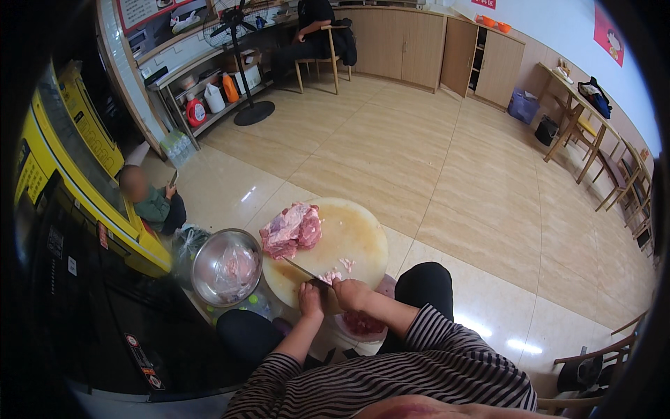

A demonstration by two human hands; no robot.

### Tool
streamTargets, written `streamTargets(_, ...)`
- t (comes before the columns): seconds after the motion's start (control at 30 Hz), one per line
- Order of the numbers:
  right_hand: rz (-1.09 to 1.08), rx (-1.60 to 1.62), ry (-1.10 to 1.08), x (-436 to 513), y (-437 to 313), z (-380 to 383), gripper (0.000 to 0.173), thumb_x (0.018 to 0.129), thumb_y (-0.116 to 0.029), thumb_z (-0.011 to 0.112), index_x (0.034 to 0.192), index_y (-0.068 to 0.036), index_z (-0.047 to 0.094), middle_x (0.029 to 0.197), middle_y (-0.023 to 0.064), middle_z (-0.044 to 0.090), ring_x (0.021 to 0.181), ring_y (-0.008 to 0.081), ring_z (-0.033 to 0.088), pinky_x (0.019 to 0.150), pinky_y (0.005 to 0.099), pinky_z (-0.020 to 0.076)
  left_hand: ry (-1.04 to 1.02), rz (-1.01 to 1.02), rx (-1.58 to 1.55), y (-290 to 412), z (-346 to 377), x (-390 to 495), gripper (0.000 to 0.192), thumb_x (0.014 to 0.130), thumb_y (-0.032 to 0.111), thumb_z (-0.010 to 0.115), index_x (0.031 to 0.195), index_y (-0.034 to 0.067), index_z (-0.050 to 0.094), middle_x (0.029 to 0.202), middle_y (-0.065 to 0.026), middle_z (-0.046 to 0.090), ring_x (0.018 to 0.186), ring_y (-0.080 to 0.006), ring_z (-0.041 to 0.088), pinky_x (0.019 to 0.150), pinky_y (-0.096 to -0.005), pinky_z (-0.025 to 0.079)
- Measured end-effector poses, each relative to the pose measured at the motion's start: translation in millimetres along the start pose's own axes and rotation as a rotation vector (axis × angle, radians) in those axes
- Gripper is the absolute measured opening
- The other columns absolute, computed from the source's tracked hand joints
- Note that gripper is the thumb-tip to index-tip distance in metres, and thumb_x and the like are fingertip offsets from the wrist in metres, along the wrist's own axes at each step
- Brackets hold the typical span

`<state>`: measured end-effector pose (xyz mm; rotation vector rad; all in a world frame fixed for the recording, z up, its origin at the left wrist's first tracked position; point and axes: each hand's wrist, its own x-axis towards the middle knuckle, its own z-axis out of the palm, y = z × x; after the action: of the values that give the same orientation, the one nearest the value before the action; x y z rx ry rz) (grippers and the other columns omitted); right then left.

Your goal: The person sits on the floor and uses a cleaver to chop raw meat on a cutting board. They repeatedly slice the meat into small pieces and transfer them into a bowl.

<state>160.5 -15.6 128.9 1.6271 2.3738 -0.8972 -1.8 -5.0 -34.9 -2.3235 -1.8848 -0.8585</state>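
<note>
My right hand [353,294] grips the handle of a kitchen knife [303,271], its blade pointing up and left over a round cutting board [358,225]. Close beside the blade, my left hand [311,299] is at the board's near edge with fingers bent; whether it pinches anything is hidden. Small pale meat pieces [331,276] lie by the blade, and a few more scraps [346,263] sit just beyond. A large chunk of raw meat [293,230] rests at the board's far left. Below the board's near right edge, cut red meat [364,322] fills a partly hidden container.
Left of the board stands a steel bowl [201,262] holding a plastic bag of meat. A seated child [157,207] holds a phone beside a yellow cabinet [94,125]. Farther off are a pedestal fan [254,112], a shelf with bottles [214,98] and a seated person [314,21].
</note>
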Motion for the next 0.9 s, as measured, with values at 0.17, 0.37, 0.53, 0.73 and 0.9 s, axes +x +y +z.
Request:
streamTargets(0.17, -0.024, 0.013, 0.036, -0.1, 1.4, -2.1, 0.045, 0.075, -0.025, 0.059, 0.108, 0.005, 0.051, 0.098, 0.0239, 0.064, 0.093, 0.0339, 0.064, 0.081, 0.0405, 0.0504, 0.03, -0.015, 0.025, 0.7, 3.8, -1.2, 0.008, 0.077, 0.012, 0.054, 0.077, 0.009, 0.06, 0.081, -0.0089, 0.057, 0.086, -0.027, 0.053, 0.079, -0.0376, 0.045)
streamTargets(0.37, 0.02, 0.04, 0.041, 6.6, 2.4, 8.6, 0.043, 0.066, -0.025, 0.07, 0.099, 0.002, 0.059, 0.094, 0.0214, 0.065, 0.09, 0.0303, 0.065, 0.076, 0.0398, 0.052, -0.074, -0.313, -0.482, -9.2, 9.9, 3.6, 0.017, 0.084, 0.013, 0.046, 0.076, 0.005, 0.059, 0.078, -0.0144, 0.055, 0.077, -0.0282, 0.053, 0.071, -0.0395, 0.044)
streamTargets(0.53, 0.059, 0.169, 0.379, 20.9, 11.8, 34.3, 0.02, 0.079, -0.016, 0.052, 0.086, -0.002, 0.065, 0.083, 0.0187, 0.066, 0.08, 0.0325, 0.066, 0.07, 0.0416, 0.053, -0.28, -0.45, -0.923, -16.4, 26.4, 18.7, 0.024, 0.086, 0.017, 0.042, 0.087, 0.002, 0.061, 0.093, -0.0091, 0.059, 0.088, -0.0207, 0.055, 0.075, -0.0345, 0.045)
streamTargets(0.73, 0.058, 0.106, 0.416, 43.0, 14.4, 52.4, 0.019, 0.074, -0.019, 0.062, 0.087, -0.005, 0.067, 0.086, 0.0153, 0.067, 0.083, 0.0307, 0.066, 0.071, 0.0396, 0.0529, -0.349, -0.43, -0.729, -30.2, 32.4, 22.9, 0.029, 0.085, 0.02, 0.044, 0.088, -0.003, 0.061, 0.088, -0.0108, 0.059, 0.079, -0.02, 0.053, 0.065, -0.0362, 0.046)
streamTargets(0.9, 0.083, 0.096, 0.389, 45.1, 12.1, 52.5, 0.021, 0.073, -0.019, 0.064, 0.088, -0.005, 0.067, 0.089, 0.0146, 0.068, 0.085, 0.0289, 0.066, 0.072, 0.039, 0.0532, -0.299, -0.501, -0.628, -9.2, 11.1, 22.1, 0.025, 0.083, 0.017, 0.048, 0.082, -0.004, 0.062, 0.081, -0.0114, 0.061, 0.072, -0.0212, 0.054, 0.061, -0.0377, 0.046)
